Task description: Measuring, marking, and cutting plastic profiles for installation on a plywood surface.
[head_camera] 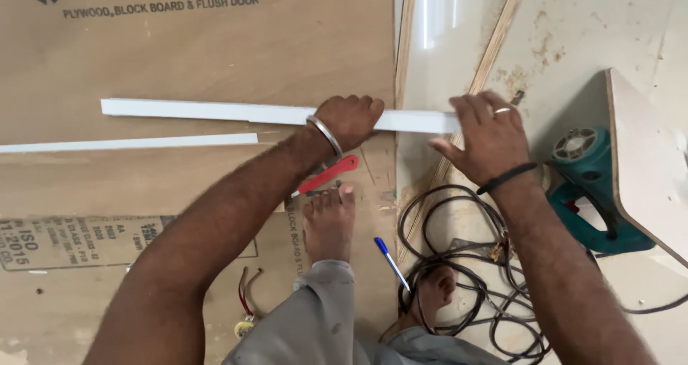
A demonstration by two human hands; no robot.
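Far left: a thin white strip (pixel 129 143) lies flat on the plywood sheet (pixel 179 57), loose, just below the strip you're holding. That one, the long white strip (pixel 208 110), runs left to right across the plywood and out past its right edge over the floor (pixel 573 28).

Your left hand (pixel 349 119) is curled shut around the long white strip near the plywood edge, fist over the top, metal bangle on the wrist. Just below that wrist, a red-handled tool (pixel 328 176) lies on the plywood, touching your toes. Your bare foot (pixel 329 221) is planted on the plywood. A blue pen (pixel 391 262) lies just right of it.

Your right hand (pixel 486 137) is on the right end of the same strip, fingers bent over it, thumb out to the left, ring on one finger, black band on the wrist. Below it: a tangle of black cable (pixel 459 264) on the floor. Far right: a teal power saw (pixel 591 186), partly under a tilted board (pixel 645 164).
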